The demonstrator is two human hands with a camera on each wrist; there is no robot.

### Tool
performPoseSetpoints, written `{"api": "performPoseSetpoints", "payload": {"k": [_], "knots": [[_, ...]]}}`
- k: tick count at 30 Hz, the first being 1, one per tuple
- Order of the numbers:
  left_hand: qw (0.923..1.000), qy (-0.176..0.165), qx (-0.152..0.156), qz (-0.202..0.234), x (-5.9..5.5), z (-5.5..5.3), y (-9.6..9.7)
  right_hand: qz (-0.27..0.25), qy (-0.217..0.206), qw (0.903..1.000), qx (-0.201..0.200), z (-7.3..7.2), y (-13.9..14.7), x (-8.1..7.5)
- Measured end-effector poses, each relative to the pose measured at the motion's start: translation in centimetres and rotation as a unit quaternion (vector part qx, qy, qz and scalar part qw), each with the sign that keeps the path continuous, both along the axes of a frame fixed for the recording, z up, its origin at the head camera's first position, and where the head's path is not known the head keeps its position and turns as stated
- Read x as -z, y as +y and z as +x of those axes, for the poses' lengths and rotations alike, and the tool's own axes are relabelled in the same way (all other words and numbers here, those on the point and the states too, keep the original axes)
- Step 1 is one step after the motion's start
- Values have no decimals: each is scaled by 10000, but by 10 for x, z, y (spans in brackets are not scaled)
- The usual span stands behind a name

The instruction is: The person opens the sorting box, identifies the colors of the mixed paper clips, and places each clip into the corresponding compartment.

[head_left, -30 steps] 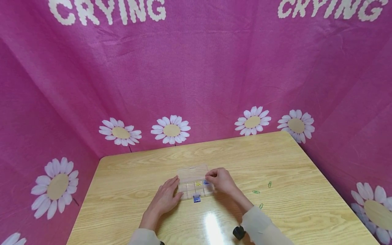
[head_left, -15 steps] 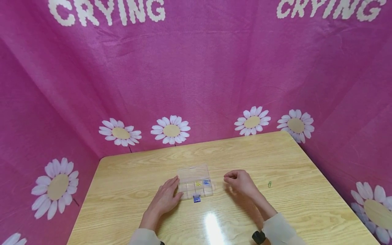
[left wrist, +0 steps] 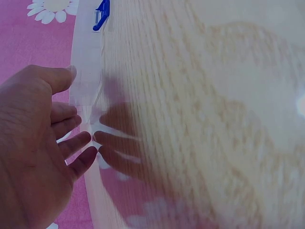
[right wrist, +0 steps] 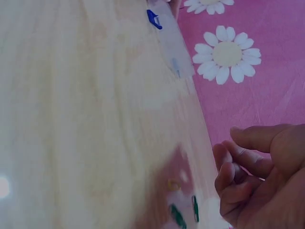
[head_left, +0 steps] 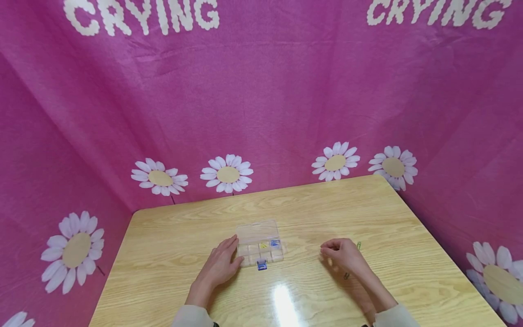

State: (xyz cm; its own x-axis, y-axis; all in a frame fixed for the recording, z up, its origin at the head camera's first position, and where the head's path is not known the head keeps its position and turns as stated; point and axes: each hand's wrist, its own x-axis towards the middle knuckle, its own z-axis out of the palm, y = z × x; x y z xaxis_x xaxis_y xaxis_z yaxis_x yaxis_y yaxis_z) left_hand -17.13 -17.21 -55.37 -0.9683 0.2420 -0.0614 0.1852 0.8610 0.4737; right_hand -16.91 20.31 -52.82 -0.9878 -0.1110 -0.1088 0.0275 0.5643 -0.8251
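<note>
A clear compartment box [head_left: 266, 256] with a blue latch [head_left: 262, 265] lies on the table, its clear lid [head_left: 257, 231] swung back. One compartment holds small yellow pieces [head_left: 264, 245], the one beside it blue pieces [head_left: 275, 243]. My left hand [head_left: 220, 263] rests against the box's left side, fingers extended and thumb at the front corner. To the right of the box, my right hand [head_left: 345, 254] hovers over the table, fingers loosely bent, nothing visible between thumb and fingertips. Green paper clips [right wrist: 177, 216] lie near it; one clip [head_left: 358, 245] shows just behind the hand.
The wood-grain table [head_left: 196, 222] has a bright glare patch [head_left: 284, 304] near its front. A pink curtain [head_left: 261, 100] with daisies hangs behind and along both sides. In the right wrist view, a small yellowish spot [right wrist: 174, 183] lies near the clips, too blurred to identify.
My right hand has moved away from the box's blue compartment, to the right, toward the green paper clips. The left hand stays at the box.
</note>
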Motion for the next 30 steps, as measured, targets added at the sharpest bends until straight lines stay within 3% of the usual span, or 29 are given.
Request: {"api": "performPoseSetpoints", "payload": {"k": [10,18,30], "knots": [[10000,85,15,-28,1,0,0,392,-315,9981,349,19,20,9],[9998,179,118,-27,0,2,-1,676,-496,9943,665,33,20,15],[9997,195,117,-13,1,1,-1,1445,-317,9862,737,43,12,13]]}}
